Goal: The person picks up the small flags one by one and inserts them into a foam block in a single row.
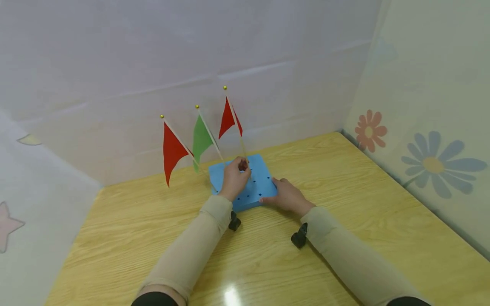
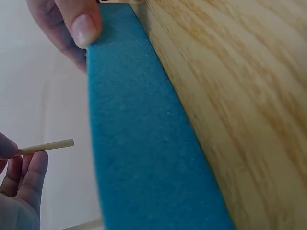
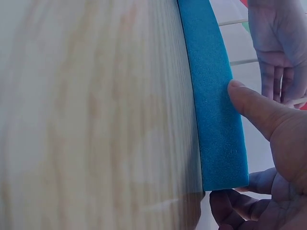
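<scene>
A blue foam block (image 1: 261, 168) with small holes in its top lies on the table. My left hand (image 1: 234, 180) pinches the thin wooden stick (image 2: 55, 145) of a red flag (image 1: 227, 119) above the block. In the left wrist view, the stick's lower end shows free of the foam. My right hand (image 1: 289, 196) grips the block's near right corner, its thumb (image 3: 247, 98) on the front edge and fingers around the side. Another red flag (image 1: 173, 148) and a green flag (image 1: 202, 138) lean leftward at the block's left part; my left hand partly hides this area.
The wood-grain table (image 1: 153, 238) reaches back to a pale wall sheet (image 1: 115, 55). To the right stands a wall covering with a red flower (image 1: 368, 131) and a blue flower (image 1: 432, 163). Gold beads top the flag sticks.
</scene>
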`<act>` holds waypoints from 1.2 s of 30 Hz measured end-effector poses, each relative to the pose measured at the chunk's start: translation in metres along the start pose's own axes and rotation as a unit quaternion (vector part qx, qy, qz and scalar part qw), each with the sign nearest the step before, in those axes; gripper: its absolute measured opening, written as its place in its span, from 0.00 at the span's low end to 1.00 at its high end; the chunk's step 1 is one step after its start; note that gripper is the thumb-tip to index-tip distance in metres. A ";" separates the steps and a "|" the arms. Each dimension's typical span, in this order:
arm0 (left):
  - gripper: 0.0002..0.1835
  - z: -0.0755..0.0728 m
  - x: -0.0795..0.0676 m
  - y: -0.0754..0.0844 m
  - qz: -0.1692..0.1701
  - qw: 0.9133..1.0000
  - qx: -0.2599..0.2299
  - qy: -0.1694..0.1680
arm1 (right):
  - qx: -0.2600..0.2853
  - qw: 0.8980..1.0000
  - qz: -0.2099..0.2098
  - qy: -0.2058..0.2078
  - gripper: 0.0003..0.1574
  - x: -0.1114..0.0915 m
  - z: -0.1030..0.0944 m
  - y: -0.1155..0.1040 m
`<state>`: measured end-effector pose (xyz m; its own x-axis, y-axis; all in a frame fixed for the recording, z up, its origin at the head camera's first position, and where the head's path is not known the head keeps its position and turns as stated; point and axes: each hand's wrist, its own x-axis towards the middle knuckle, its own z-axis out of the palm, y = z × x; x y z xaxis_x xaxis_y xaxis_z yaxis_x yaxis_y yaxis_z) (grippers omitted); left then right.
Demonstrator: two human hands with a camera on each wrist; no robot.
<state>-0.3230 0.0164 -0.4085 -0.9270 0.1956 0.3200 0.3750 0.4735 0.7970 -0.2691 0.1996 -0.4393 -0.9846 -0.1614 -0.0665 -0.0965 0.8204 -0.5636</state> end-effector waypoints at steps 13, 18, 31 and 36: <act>0.08 0.008 0.001 -0.006 0.000 0.999 0.025 -0.025 | 0.008 1.000 0.004 0.001 0.61 -0.004 -0.001 -0.006; 0.07 0.009 0.000 -0.007 -0.010 0.998 0.043 -0.042 | 0.018 1.000 -0.005 -0.002 0.61 -0.004 0.000 -0.008; 0.04 0.007 -0.003 -0.012 -0.017 0.994 0.096 -0.057 | 0.018 1.000 -0.006 -0.003 0.61 -0.003 0.002 -0.008; 0.04 0.007 -0.002 -0.011 -0.005 0.992 0.111 -0.064 | 0.015 1.000 -0.004 -0.002 0.61 -0.001 0.002 -0.006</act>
<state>-0.3253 0.0167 -0.4216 -0.9278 0.2909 0.2335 0.3708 0.6503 0.6631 -0.2667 0.1937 -0.4375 -0.9833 -0.1695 -0.0656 -0.0989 0.8019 -0.5893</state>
